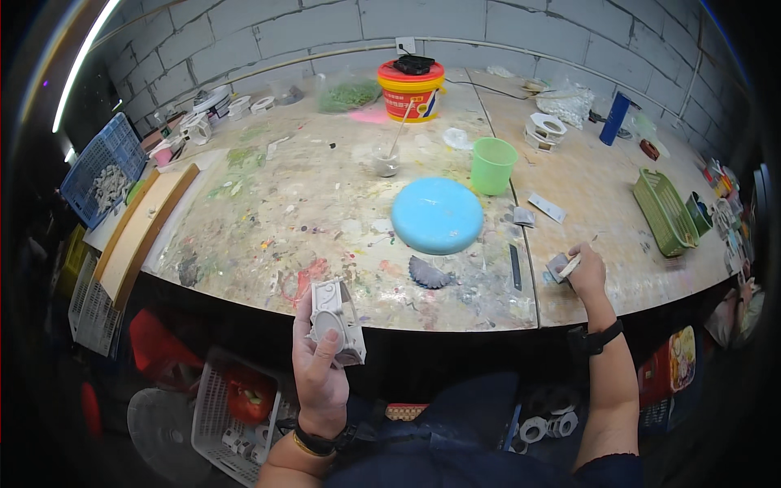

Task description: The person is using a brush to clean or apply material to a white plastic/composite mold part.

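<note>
A pale moulded frame [335, 320] is held, slightly tilted, in the left hand [320, 376], at the near edge of the table [244, 260]; the thumb is pressed across its front and the fingers are curled behind it. In the right hand [587, 273], a small whitish strip [572, 266] is pinched between thumb and bent fingers, low over the table. A grey square [556, 265] lies just left of those fingertips; whether it is gripped too cannot be told.

Farther left of the right hand, a dark flat bar [515, 267] is seen, and beyond that hand a white strip [547, 206] and a small grey block [524, 216] are laid. Between the hands, a scalloped grey piece [429, 273] is placed, with a round blue disc [438, 215] beyond it and a green cup [492, 168] farther out. To the right of the right hand, a green basket [665, 213] is set. Farthest beyond both hands, a red-and-yellow bucket [408, 104] is stood.
</note>
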Demonstrator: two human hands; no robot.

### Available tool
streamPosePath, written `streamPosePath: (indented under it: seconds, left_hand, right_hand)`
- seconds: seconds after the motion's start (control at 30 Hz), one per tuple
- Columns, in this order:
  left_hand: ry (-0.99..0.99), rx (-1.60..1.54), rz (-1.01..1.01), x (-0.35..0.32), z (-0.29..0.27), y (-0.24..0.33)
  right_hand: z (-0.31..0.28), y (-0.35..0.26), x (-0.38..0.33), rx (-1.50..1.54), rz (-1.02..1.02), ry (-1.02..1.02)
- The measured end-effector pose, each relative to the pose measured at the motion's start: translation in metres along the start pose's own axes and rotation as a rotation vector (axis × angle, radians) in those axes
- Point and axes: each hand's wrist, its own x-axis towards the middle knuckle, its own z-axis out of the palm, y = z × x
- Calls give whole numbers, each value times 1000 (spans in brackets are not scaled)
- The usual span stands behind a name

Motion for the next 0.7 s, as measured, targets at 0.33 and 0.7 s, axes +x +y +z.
streamPosePath:
  seconds: [0.33, 0.7]
  left_hand:
    - [34, 68, -28, 0, 1, -3]
    - [-120, 38, -191, -12, 1, -16]
  right_hand:
    - [-21, -18, -7, 584, -163, 67]
    - [-63, -104, -79, 1143, -306, -253]
